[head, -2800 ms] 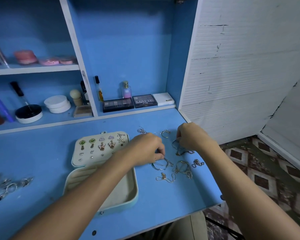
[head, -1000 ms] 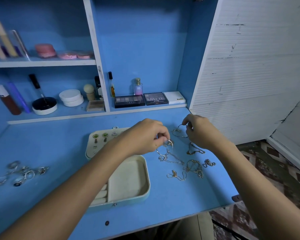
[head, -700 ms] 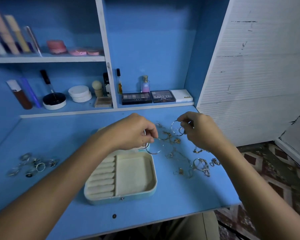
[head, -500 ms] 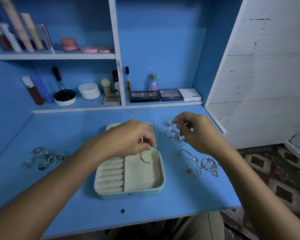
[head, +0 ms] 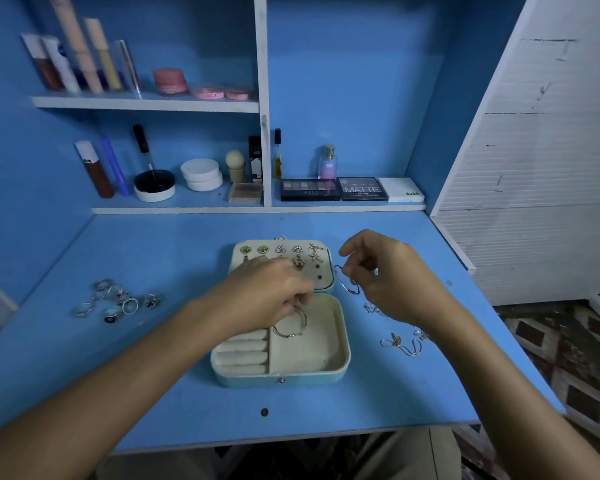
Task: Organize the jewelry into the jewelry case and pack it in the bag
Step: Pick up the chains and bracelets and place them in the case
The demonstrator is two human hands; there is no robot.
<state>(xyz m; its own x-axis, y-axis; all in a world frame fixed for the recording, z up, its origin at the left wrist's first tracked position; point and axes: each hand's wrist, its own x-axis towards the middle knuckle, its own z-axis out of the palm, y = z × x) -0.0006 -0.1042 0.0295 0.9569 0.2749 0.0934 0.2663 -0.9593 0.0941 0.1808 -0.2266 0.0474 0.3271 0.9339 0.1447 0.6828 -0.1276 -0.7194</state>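
An open pale jewelry case (head: 340, 370) lies mid-desk, its lid (head: 328, 277) back and studded with earrings. My left hand (head: 267, 294) hovers over the case and pinches a thin silver bangle (head: 291, 325) that hangs into the large compartment. My right hand (head: 392, 278) is raised beside the lid and pinches a second silver bracelet (head: 347, 284) above the desk. More chains and bracelets (head: 400, 344) lie on the desk to the right of the case, partly hidden by my right wrist. No bag is in view.
A heap of rings (head: 118, 301) lies on the desk's left side. Cosmetics fill the shelves behind: eyeshadow palettes (head: 333, 189), a perfume bottle (head: 327, 162), jars and tubes. The desk's right edge drops to a patterned floor (head: 568, 358). A white panelled wall stands right.
My left hand carried the bangle from the pile leftward and lowered it into the case's large compartment. My right hand lifted another bracelet off the desk. The view shifted left.
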